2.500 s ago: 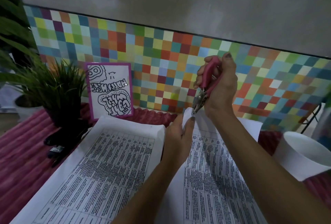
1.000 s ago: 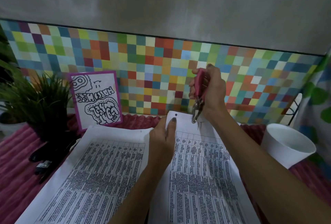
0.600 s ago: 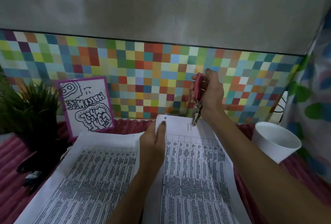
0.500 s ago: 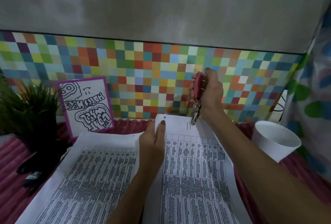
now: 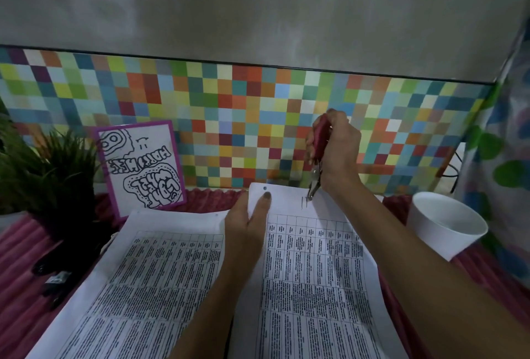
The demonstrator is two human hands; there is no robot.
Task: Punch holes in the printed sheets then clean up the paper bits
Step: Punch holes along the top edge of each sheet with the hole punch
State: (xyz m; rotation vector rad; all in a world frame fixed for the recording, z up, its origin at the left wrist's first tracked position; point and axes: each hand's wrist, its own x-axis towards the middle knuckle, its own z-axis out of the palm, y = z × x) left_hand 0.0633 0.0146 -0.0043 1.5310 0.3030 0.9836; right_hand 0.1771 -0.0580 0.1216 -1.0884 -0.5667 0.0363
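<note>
Two printed sheets with dense tables lie side by side on a pink ribbed mat. My left hand [image 5: 249, 222] holds the left edge of the right sheet [image 5: 312, 278] near its top, thumb under and fingers flat on it. One punched hole [image 5: 264, 188] shows at that sheet's top left corner. My right hand [image 5: 335, 149] grips a pink-handled hole punch [image 5: 317, 163], its metal jaws pointing down onto the sheet's top edge near the middle. The left sheet [image 5: 143, 281] lies flat, untouched.
A white cup [image 5: 446, 226] stands at the right on the pink mat [image 5: 17, 287]. A potted green plant [image 5: 54, 175] and a purple-framed drawing [image 5: 142, 166] stand at the back left, against a coloured tile wall. Dark small objects [image 5: 54, 281] lie by the plant.
After the corner hole was punched, my right hand moved the punch rightward along the sheet's top edge and lowered it. My left hand lowered the lifted sheet and keeps holding it.
</note>
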